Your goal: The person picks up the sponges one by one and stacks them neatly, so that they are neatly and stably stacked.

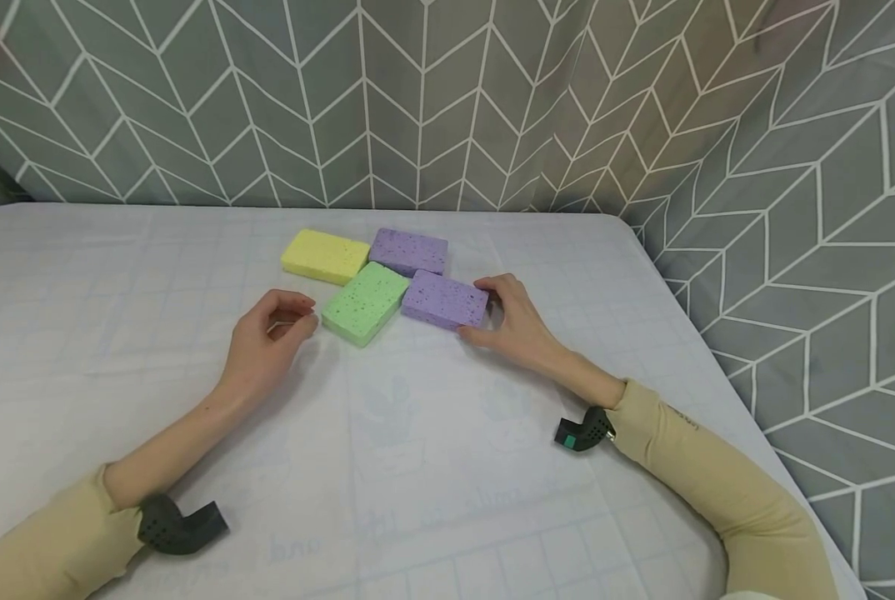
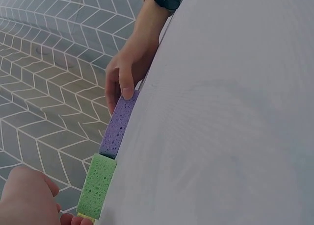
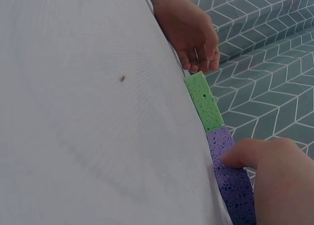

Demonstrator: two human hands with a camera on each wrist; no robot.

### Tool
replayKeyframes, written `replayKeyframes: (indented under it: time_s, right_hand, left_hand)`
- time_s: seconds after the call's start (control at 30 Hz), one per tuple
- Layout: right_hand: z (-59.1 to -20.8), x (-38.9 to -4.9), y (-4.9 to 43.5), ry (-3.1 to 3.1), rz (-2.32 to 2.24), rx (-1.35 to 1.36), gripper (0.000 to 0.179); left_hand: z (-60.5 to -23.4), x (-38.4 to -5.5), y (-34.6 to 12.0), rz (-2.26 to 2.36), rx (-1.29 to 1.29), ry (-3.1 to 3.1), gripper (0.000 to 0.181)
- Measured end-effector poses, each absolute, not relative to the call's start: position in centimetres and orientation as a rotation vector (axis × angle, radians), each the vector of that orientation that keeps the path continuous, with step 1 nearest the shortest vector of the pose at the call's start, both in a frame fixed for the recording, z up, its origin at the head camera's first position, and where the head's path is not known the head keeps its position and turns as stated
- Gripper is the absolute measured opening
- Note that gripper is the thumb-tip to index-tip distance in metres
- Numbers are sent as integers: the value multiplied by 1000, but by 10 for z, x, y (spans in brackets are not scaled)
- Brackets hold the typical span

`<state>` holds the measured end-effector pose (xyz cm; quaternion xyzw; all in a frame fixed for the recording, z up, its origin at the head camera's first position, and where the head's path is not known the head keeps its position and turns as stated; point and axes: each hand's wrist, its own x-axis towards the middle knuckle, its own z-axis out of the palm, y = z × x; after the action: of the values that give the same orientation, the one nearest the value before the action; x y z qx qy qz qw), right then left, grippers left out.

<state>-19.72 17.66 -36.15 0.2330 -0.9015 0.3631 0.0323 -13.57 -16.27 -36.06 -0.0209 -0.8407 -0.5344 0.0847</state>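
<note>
Four-sided sponges lie flat in a cluster on the white-covered table. The near purple sponge (image 1: 444, 300) has my right hand (image 1: 521, 323) at its right end, thumb on the near corner and fingers on the far one. In the right wrist view the thumb (image 3: 240, 154) presses on that sponge's side. Against its left end sits a green sponge (image 1: 365, 303), turned at an angle. Just left of the green one is my left hand (image 1: 264, 346), fingers loosely bent, holding nothing. Behind lie a yellow sponge (image 1: 326, 256) and another purple sponge (image 1: 408, 251).
The white cloth (image 1: 417, 467) covers the table, with faint printing showing through. A grey patterned curtain (image 1: 387, 100) hangs along the back and right edges. Dark camera mounts (image 1: 181, 525) sit on both wrists.
</note>
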Motion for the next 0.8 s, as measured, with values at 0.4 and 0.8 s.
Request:
replayKeyframes:
  time_s: [0.4,0.8]
  right_hand:
    - [-360,-197,176,-2772,1134,694,67]
    - [-360,-198,177,-2763,1165,693,66]
  left_hand:
    - [-359,-133,-161,-1597,-111,-2544,23]
    - [-360,-134,-161,-1585,-150,-2609,22]
